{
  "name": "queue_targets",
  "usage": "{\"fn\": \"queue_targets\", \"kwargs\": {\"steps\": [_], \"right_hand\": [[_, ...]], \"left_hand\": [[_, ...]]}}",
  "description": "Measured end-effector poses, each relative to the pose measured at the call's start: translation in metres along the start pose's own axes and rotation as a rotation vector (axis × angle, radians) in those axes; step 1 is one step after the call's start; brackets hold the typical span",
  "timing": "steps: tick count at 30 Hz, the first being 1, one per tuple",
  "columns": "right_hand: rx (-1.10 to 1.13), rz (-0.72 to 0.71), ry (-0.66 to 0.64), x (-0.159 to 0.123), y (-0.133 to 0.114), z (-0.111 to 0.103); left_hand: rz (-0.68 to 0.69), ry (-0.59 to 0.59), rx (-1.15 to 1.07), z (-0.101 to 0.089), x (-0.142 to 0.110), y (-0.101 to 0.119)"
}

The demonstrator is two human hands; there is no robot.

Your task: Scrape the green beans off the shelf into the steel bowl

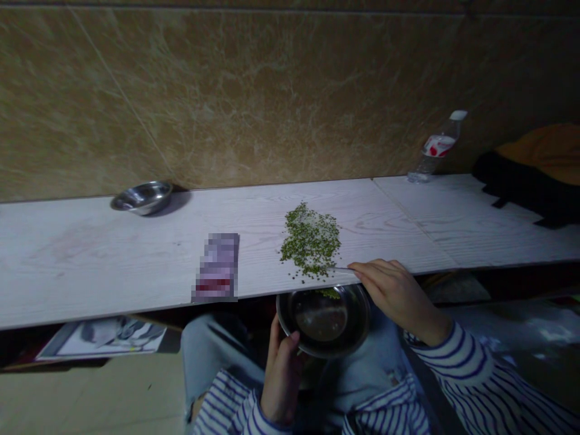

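Note:
A loose pile of small green beans (310, 244), with whitish grains among them, lies spread on the white wooden tabletop near its front edge. Just under that edge, above my lap, my left hand (283, 368) grips a metal bowl (321, 317) by its rim, thumb on top. Some green beans rest inside the bowl at its far side. My right hand (389, 290) is closed around the thin handle of a metal spoon (342, 269). The spoon's far end reaches into the near part of the pile, where its shape is hard to make out.
Another metal bowl (144, 198) stands near the wall at the left. A blurred-out flat phone-like object (217, 266) lies left of the beans. Farther right are a clear plastic bottle (435, 148) and a black and orange cloth item (534, 169). Printed papers (104, 337) sit on a shelf below.

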State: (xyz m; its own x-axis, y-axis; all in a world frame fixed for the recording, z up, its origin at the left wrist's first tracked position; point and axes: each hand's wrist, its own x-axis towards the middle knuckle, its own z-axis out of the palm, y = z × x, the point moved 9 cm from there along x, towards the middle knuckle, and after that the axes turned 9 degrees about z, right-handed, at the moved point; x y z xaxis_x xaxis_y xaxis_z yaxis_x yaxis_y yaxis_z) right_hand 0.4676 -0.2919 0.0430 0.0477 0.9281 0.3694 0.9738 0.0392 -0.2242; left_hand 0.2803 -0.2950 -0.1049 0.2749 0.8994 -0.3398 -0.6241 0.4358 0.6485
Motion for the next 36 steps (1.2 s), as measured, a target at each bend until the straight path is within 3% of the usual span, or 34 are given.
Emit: {"fn": "queue_targets", "kwargs": {"steps": [21,29,36], "right_hand": [[0.014,-0.012,-0.048,-0.007,-0.015,0.008],[-0.011,0.032,-0.048,-0.004,-0.011,0.010],[-0.020,-0.005,-0.029,0.005,-0.027,0.013]], "left_hand": [[-0.015,0.048,0.018,-0.004,0.000,-0.003],[-0.007,0.007,-0.020,0.000,-0.001,-0.002],[0.013,-0.015,-0.019,-0.003,0.000,-0.003]]}}
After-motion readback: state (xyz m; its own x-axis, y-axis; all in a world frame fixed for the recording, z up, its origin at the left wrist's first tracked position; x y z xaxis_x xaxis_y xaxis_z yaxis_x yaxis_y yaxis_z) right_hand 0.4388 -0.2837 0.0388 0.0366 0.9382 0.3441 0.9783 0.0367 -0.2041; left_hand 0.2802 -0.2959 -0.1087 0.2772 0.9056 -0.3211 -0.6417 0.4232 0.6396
